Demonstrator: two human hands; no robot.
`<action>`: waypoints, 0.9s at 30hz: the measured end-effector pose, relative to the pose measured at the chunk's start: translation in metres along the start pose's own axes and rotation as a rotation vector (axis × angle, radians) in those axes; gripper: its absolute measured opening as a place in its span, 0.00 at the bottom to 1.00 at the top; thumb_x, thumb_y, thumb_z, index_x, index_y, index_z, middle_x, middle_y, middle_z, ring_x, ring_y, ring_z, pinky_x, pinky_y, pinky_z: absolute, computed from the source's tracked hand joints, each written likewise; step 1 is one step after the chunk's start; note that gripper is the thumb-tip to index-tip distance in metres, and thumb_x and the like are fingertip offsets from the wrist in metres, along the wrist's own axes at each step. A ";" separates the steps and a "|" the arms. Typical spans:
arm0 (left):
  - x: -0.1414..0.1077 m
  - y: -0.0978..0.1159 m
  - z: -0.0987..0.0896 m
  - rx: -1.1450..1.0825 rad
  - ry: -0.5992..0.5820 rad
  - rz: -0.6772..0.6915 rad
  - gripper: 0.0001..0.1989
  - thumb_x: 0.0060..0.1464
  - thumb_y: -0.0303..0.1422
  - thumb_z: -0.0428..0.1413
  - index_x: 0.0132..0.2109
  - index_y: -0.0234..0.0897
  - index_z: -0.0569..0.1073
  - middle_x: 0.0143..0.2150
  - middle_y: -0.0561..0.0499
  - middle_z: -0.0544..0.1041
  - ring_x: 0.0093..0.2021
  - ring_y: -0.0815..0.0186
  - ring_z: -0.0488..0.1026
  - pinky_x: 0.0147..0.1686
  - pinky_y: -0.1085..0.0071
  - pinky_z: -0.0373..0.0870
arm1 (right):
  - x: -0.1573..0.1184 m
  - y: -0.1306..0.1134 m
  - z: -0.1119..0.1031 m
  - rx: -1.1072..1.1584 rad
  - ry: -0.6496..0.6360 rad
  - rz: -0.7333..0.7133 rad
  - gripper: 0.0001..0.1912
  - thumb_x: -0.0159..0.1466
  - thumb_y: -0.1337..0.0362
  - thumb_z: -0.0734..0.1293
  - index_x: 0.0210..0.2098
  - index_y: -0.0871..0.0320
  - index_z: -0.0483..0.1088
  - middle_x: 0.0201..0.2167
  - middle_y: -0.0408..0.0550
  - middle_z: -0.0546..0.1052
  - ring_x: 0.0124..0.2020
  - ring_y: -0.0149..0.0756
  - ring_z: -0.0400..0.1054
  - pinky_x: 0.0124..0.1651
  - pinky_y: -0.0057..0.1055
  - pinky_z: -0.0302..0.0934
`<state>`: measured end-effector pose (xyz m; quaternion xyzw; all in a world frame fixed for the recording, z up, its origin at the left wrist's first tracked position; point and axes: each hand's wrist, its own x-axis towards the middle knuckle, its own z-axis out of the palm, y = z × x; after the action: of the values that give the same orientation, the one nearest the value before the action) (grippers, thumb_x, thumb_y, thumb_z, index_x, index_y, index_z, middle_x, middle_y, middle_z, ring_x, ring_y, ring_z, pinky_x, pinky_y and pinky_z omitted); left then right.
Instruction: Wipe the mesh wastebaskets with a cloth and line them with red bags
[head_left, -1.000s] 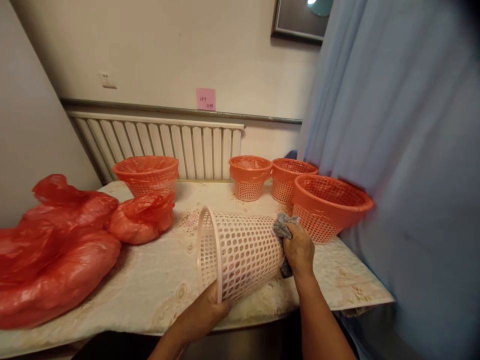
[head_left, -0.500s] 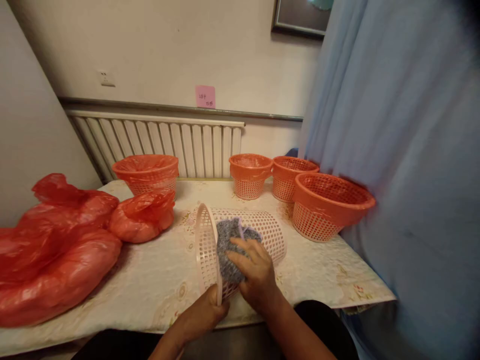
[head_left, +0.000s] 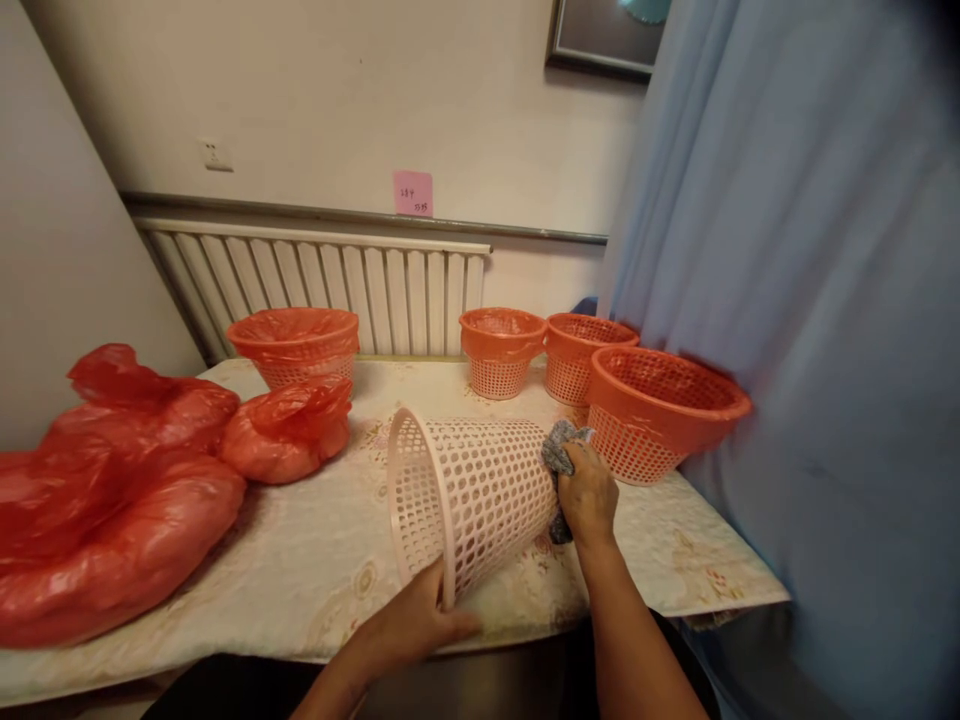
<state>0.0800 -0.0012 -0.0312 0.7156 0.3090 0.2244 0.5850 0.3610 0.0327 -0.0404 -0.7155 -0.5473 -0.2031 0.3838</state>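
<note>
A pale pink perforated plastic wastebasket (head_left: 491, 480) lies on its side on the table, its wide mouth facing left. My left hand (head_left: 420, 615) grips the near lower part of its rim, fingers inside and thumb outside. Bunched in my right hand (head_left: 589, 495) is a grey cleaning cloth (head_left: 559, 450), pressed against the basket's base end at the right. The fingers of my right hand are closed round the cloth.
Red bulging plastic bags (head_left: 127, 500) fill the table's left side. Wastebaskets with red liners stand behind: one at back left (head_left: 300, 345), others at right, the nearest (head_left: 637, 430) close to my right hand. A blue curtain (head_left: 810, 350) hangs at right.
My right hand has slid the cloth rightwards from the basket's side near the rim to its base end, bunching it up. My left hand stays on the rim.
</note>
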 end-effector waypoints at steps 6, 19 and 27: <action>0.025 0.030 -0.006 -0.394 0.151 0.187 0.35 0.53 0.40 0.59 0.64 0.33 0.60 0.63 0.39 0.68 0.62 0.49 0.64 0.64 0.51 0.55 | 0.000 -0.007 -0.001 0.072 -0.026 0.020 0.18 0.57 0.75 0.59 0.44 0.58 0.73 0.48 0.52 0.75 0.49 0.43 0.65 0.53 0.38 0.60; 0.026 0.022 0.003 -0.074 0.080 0.090 0.24 0.47 0.27 0.58 0.54 0.33 0.73 0.55 0.44 0.75 0.56 0.52 0.69 0.60 0.54 0.60 | -0.038 -0.118 -0.044 0.631 -0.065 -0.548 0.21 0.54 0.73 0.64 0.45 0.53 0.73 0.53 0.47 0.73 0.46 0.42 0.66 0.49 0.40 0.61; 0.011 -0.012 -0.002 0.044 -0.023 0.002 0.31 0.49 0.28 0.57 0.62 0.38 0.67 0.66 0.47 0.65 0.66 0.53 0.57 0.68 0.54 0.44 | -0.005 -0.040 -0.004 0.283 -0.023 -0.189 0.22 0.54 0.76 0.60 0.46 0.56 0.73 0.51 0.50 0.74 0.51 0.42 0.64 0.55 0.38 0.58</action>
<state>0.0843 0.0095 -0.0429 0.7312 0.3063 0.2097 0.5723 0.3225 0.0306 -0.0284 -0.6021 -0.6395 -0.1511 0.4535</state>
